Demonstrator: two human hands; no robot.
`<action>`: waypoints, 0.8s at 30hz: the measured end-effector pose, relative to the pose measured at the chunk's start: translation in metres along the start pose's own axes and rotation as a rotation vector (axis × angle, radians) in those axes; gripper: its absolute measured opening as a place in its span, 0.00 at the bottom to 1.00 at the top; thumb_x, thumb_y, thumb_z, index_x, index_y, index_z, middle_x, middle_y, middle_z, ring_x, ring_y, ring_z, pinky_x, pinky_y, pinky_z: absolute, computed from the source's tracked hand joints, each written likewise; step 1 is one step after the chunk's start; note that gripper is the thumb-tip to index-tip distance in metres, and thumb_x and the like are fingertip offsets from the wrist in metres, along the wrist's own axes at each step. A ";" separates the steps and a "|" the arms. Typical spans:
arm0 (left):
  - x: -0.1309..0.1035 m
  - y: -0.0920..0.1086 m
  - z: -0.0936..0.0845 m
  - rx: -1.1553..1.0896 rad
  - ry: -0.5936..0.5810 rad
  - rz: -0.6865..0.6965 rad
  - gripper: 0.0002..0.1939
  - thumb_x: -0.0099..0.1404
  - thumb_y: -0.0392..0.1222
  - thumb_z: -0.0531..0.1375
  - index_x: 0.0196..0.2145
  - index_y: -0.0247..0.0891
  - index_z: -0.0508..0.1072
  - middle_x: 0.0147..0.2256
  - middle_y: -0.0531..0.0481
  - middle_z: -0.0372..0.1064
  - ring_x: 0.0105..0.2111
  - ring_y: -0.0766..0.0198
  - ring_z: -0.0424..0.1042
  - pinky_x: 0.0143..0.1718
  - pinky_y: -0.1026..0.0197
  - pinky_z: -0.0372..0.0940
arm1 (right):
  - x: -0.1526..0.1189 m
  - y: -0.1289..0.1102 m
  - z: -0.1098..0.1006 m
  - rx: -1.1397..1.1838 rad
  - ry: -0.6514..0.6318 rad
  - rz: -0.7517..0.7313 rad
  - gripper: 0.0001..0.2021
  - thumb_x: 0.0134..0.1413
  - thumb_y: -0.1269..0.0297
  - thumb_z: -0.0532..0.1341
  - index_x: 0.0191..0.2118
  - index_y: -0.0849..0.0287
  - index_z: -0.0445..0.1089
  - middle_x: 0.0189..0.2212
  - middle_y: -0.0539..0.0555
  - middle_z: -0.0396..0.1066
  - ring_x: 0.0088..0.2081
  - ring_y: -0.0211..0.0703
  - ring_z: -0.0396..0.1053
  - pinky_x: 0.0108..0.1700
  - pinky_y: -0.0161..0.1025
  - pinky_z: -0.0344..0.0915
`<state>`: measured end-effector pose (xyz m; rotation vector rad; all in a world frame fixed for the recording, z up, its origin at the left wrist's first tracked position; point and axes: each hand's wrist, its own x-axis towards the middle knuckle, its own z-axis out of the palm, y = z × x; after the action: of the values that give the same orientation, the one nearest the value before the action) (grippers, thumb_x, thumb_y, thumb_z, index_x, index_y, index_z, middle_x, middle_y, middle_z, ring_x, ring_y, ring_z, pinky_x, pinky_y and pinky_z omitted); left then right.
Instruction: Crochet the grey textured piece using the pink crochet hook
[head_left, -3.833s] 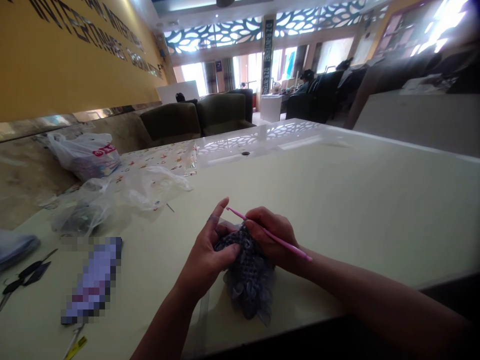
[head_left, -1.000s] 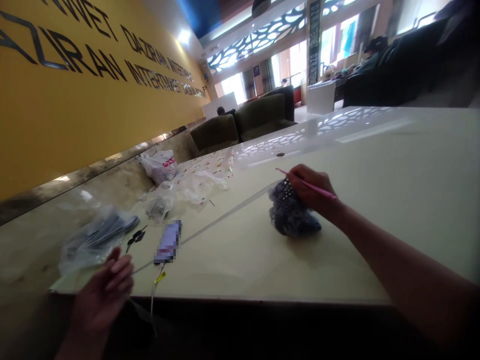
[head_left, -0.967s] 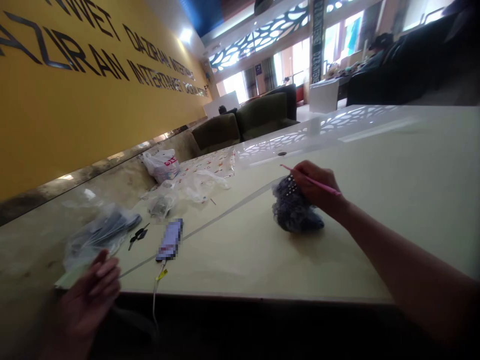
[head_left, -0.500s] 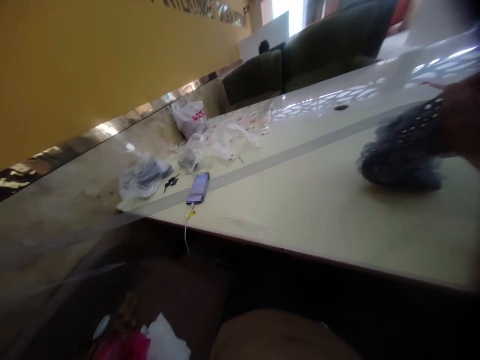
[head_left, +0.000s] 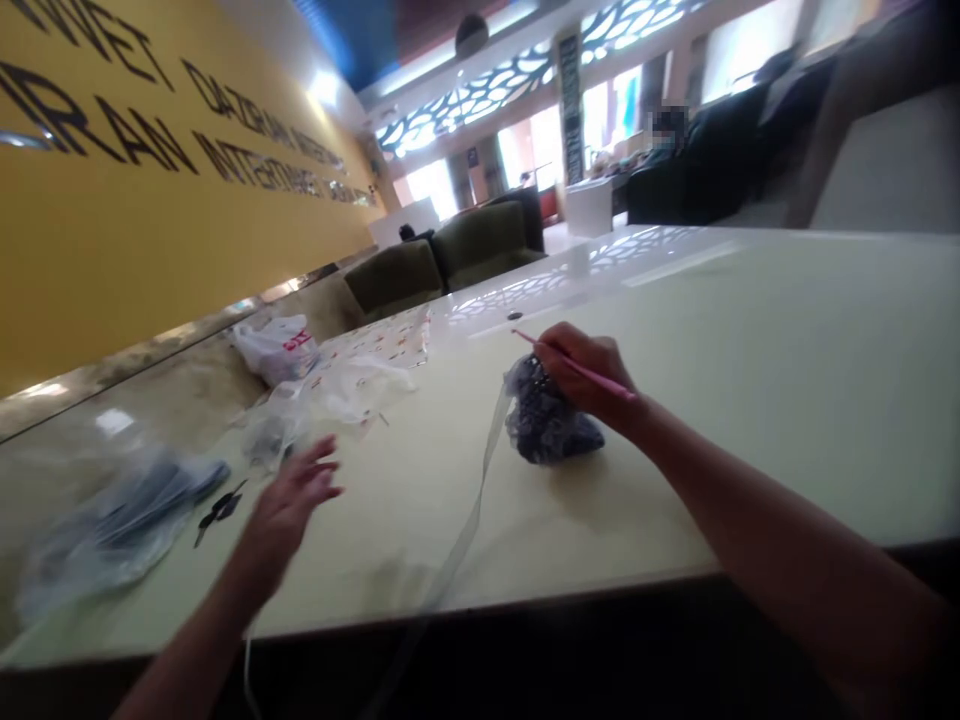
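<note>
My right hand [head_left: 589, 370] is closed around a pink crochet hook [head_left: 609, 384], whose tip points up and left. The same hand grips a dark grey, openwork crocheted piece [head_left: 546, 425], which hangs from the fingers just above or on the table; I cannot tell which. From the piece a pale, see-through strip [head_left: 476, 505] runs down over the table's front edge. My left hand [head_left: 289, 495] is over the table's left part with its fingers apart and nothing in them. Close to it lie dark keys [head_left: 219, 508]. The phone does not show, and my left hand and forearm cover part of that area.
On the white table [head_left: 675, 430], a clear bag with grey-blue contents [head_left: 142, 510] lies at left. Behind are crumpled clear plastic [head_left: 360, 385], a white bag with red print [head_left: 277, 345] and a patterned sheet [head_left: 382, 340]. Green seats [head_left: 480, 240] stand beyond the table.
The view has swung up and to the right. My left hand has come into view over the table. The crocheted piece now shows nearer the middle, with the hook and strip visible.
</note>
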<state>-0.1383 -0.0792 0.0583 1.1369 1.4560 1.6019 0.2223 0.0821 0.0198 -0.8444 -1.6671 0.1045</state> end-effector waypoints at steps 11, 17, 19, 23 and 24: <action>0.027 -0.017 0.197 -0.562 -0.507 -0.205 0.23 0.69 0.49 0.55 0.61 0.49 0.67 0.64 0.44 0.54 0.56 0.52 0.67 0.41 0.57 0.74 | -0.002 0.000 0.010 0.051 -0.138 -0.050 0.12 0.66 0.58 0.52 0.32 0.58 0.64 0.19 0.46 0.61 0.20 0.31 0.56 0.25 0.31 0.51; 0.035 -0.007 0.200 -0.756 -0.290 -0.108 0.16 0.67 0.40 0.54 0.50 0.46 0.76 0.55 0.48 0.69 0.54 0.60 0.69 0.49 0.59 0.69 | -0.006 -0.003 0.012 0.094 -0.156 -0.025 0.12 0.66 0.58 0.53 0.32 0.58 0.63 0.20 0.46 0.61 0.20 0.31 0.55 0.26 0.31 0.50; 0.043 -0.011 0.197 -0.800 -0.200 -0.110 0.13 0.65 0.39 0.56 0.43 0.45 0.78 0.45 0.50 0.74 0.47 0.65 0.73 0.48 0.61 0.68 | -0.006 -0.004 0.011 0.135 -0.149 -0.003 0.12 0.66 0.59 0.54 0.32 0.58 0.63 0.20 0.45 0.60 0.20 0.31 0.54 0.25 0.31 0.50; 0.056 -0.019 0.188 -0.837 -0.130 -0.051 0.08 0.62 0.39 0.58 0.36 0.43 0.78 0.34 0.54 0.74 0.41 0.66 0.74 0.56 0.55 0.65 | -0.006 -0.006 0.010 0.184 -0.135 0.036 0.11 0.65 0.60 0.54 0.31 0.58 0.63 0.19 0.44 0.58 0.20 0.31 0.54 0.25 0.30 0.51; 0.057 -0.021 0.187 -0.802 -0.142 0.016 0.08 0.62 0.40 0.58 0.36 0.44 0.79 0.35 0.53 0.74 0.43 0.64 0.73 0.58 0.52 0.64 | -0.007 -0.006 0.010 0.199 -0.135 0.045 0.11 0.65 0.60 0.54 0.31 0.58 0.63 0.19 0.44 0.58 0.20 0.31 0.54 0.25 0.30 0.51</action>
<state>0.0107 0.0493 0.0450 0.7566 0.5925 1.8153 0.2107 0.0773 0.0147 -0.7375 -1.7308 0.3594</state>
